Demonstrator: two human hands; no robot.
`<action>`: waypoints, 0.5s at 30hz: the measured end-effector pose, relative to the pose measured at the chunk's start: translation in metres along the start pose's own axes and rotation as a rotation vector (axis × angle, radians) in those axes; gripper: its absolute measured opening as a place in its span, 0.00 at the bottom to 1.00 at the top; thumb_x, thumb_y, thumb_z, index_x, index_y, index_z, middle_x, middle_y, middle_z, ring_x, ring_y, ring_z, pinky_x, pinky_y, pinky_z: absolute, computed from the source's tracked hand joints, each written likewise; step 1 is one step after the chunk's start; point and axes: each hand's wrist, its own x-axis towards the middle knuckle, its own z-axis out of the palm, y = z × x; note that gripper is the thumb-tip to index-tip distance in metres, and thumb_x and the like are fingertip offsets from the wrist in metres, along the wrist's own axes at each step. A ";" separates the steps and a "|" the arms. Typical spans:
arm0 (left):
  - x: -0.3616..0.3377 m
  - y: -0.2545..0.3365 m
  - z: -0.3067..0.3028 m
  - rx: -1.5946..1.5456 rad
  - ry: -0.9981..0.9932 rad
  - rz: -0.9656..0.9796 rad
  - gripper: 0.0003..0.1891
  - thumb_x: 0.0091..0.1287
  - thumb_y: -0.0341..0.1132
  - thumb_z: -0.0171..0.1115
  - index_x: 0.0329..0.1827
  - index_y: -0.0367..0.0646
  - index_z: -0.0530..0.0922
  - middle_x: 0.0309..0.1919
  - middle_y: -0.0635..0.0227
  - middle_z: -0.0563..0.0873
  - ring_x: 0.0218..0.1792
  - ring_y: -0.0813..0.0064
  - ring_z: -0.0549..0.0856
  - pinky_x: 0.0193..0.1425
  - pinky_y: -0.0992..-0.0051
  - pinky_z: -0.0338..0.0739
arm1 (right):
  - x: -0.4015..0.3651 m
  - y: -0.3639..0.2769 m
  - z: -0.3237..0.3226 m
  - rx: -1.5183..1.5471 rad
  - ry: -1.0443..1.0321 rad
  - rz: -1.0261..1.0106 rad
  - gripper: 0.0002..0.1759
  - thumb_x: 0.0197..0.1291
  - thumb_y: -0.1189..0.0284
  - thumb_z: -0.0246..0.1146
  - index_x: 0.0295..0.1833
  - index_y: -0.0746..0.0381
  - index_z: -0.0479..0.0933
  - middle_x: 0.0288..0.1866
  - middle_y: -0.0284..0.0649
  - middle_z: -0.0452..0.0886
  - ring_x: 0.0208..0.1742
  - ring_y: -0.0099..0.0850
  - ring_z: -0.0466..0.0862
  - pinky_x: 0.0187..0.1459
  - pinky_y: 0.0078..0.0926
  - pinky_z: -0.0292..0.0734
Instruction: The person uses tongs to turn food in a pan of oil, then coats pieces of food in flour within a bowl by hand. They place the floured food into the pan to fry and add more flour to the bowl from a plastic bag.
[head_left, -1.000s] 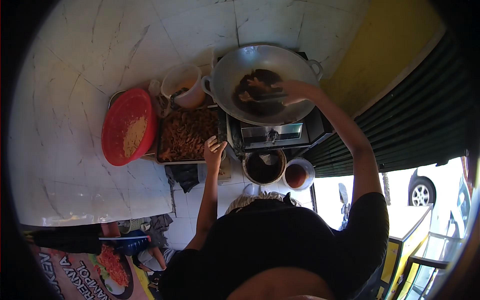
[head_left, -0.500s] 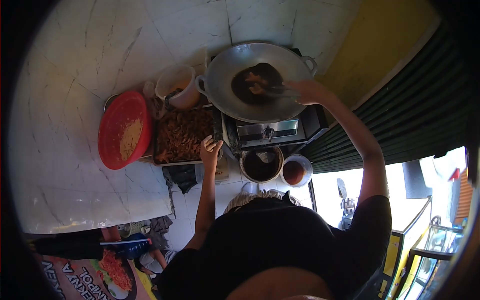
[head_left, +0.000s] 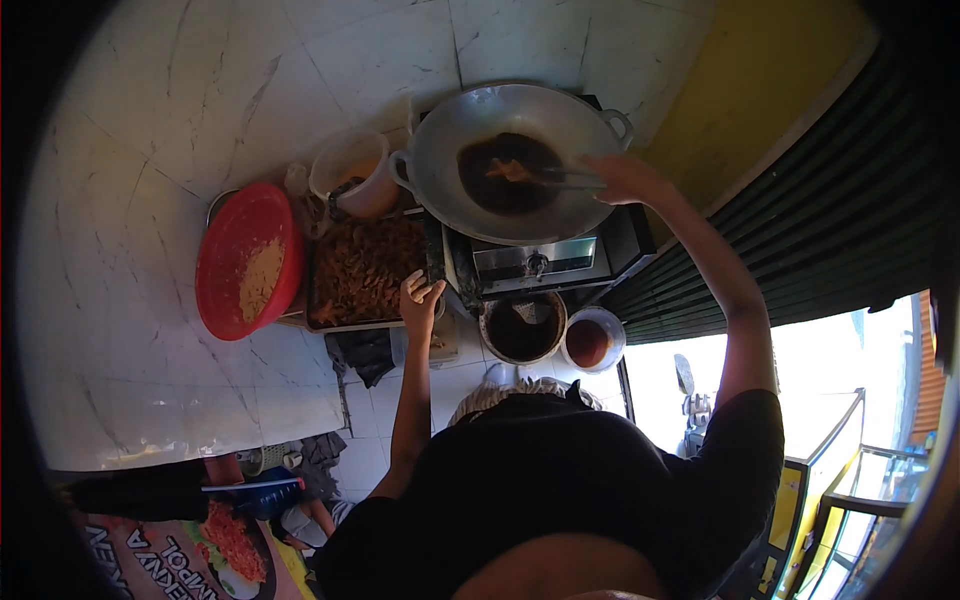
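A large metal wok (head_left: 440,170) on a stove (head_left: 537,262) holds a pool of dark liquid (head_left: 512,190). At the wok's right side, my right hand (head_left: 628,180) is closed on metal tongs (head_left: 570,181), whose far end reaches into the liquid. An orange-brown piece of food (head_left: 510,170) sits at the tongs' tips. My left hand (head_left: 421,292) is by the front right corner of a tray (head_left: 365,270) filled with brown fried pieces, its fingers apart and nothing visible in them.
Left of the tray stands a red bowl (head_left: 215,262) with pale yellow contents. A clear plastic tub (head_left: 368,165) is behind the tray. Below the stove are a dark pot (head_left: 522,328) and a white bucket (head_left: 594,340) with reddish liquid. Someone else's arm (head_left: 322,515) shows at lower left.
My right hand and the tongs have shifted slightly right and up. The piece at the tips now shows as one small shape over the liquid. My left hand has barely moved.
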 end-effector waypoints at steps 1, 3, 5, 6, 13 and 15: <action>0.000 0.000 0.000 -0.001 -0.003 0.004 0.27 0.48 0.36 0.69 0.49 0.37 0.68 0.44 0.58 0.73 0.43 0.71 0.76 0.48 0.75 0.71 | 0.000 -0.001 -0.002 0.012 -0.031 0.015 0.35 0.39 0.72 0.63 0.58 0.58 0.61 0.39 0.51 0.74 0.43 0.46 0.75 0.43 0.38 0.70; -0.001 0.003 0.000 -0.003 0.001 -0.005 0.27 0.48 0.36 0.69 0.49 0.36 0.68 0.44 0.58 0.74 0.43 0.71 0.76 0.48 0.75 0.71 | 0.000 -0.005 -0.008 0.023 -0.061 0.028 0.35 0.39 0.71 0.63 0.58 0.57 0.61 0.40 0.51 0.74 0.43 0.46 0.75 0.44 0.38 0.70; -0.002 0.004 0.001 -0.003 0.003 -0.014 0.27 0.48 0.37 0.69 0.49 0.36 0.68 0.44 0.58 0.74 0.43 0.71 0.76 0.48 0.75 0.72 | 0.000 -0.010 -0.014 0.106 -0.142 0.049 0.38 0.38 0.70 0.65 0.59 0.57 0.60 0.42 0.52 0.74 0.46 0.45 0.74 0.46 0.37 0.69; -0.002 0.003 0.000 -0.005 0.001 -0.008 0.27 0.48 0.37 0.69 0.49 0.36 0.68 0.44 0.58 0.74 0.43 0.71 0.76 0.48 0.75 0.72 | 0.002 -0.006 -0.009 0.107 -0.142 0.050 0.38 0.38 0.70 0.65 0.59 0.57 0.60 0.42 0.52 0.74 0.46 0.45 0.74 0.46 0.37 0.69; 0.000 0.000 -0.001 0.011 0.008 -0.033 0.29 0.47 0.39 0.70 0.50 0.38 0.68 0.45 0.57 0.73 0.44 0.69 0.76 0.48 0.73 0.72 | 0.015 -0.002 -0.008 0.218 -0.126 -0.048 0.40 0.36 0.69 0.67 0.60 0.56 0.59 0.48 0.52 0.72 0.51 0.45 0.72 0.51 0.37 0.66; 0.000 0.000 -0.001 0.011 0.003 -0.043 0.29 0.46 0.39 0.70 0.50 0.39 0.68 0.45 0.57 0.73 0.45 0.67 0.76 0.48 0.72 0.71 | 0.017 -0.005 -0.023 0.226 -0.154 0.031 0.41 0.36 0.68 0.67 0.61 0.56 0.58 0.51 0.51 0.70 0.54 0.42 0.70 0.54 0.36 0.64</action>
